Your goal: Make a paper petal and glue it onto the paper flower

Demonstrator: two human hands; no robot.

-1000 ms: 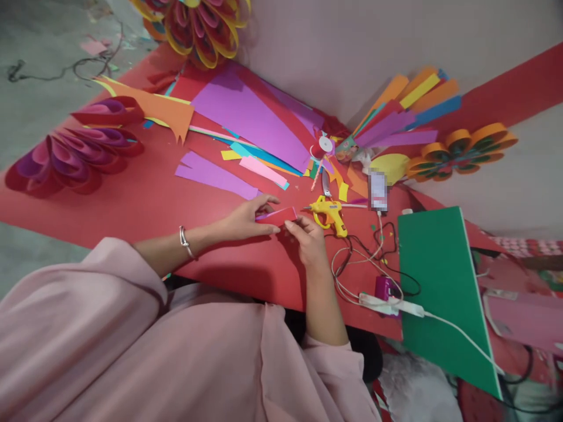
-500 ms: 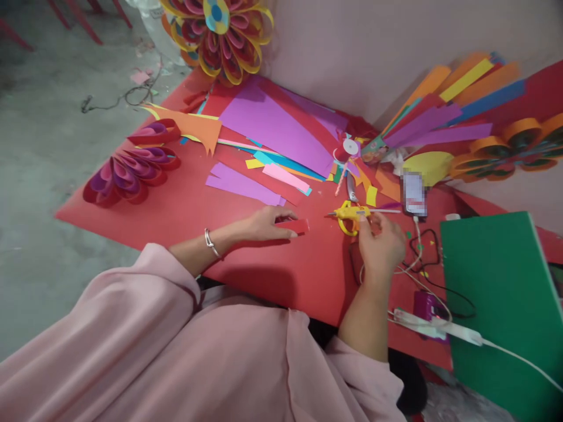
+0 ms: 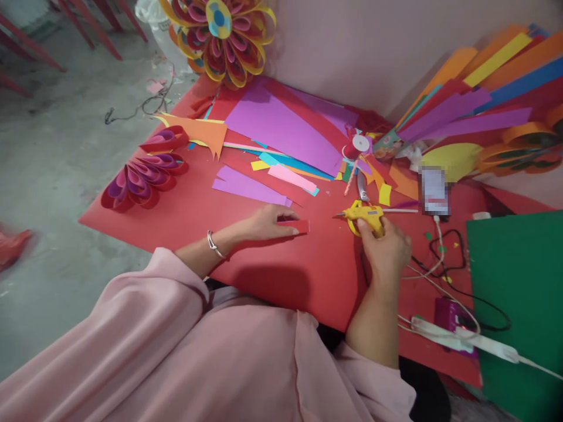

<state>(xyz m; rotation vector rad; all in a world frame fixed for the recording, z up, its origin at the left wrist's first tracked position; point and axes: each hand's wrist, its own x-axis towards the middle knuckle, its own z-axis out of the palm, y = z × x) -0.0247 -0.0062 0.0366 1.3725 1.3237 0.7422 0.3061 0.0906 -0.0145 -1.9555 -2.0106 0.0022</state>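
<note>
Right hand (image 3: pixel 387 249) wrapped around a yellow plastic glue gun (image 3: pixel 369 218); left hand (image 3: pixel 267 224) pinching a short red paper strip (image 3: pixel 301 226).
Beyond, a small patterned container (image 3: pixel 387 144) holds long, fanned multicoloured paper strips (image 3: pixel 453 112).

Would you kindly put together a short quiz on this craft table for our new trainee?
1. What tool does the right hand hold?
2. True or false: the silver bangle is worn on the right wrist.
3. What colour is the paper strip between the thumb and fingers of the left hand?
A) blue
B) red
C) orange

Key:
1. A yellow glue gun.
2. False; it is on the left.
3. B.
</note>
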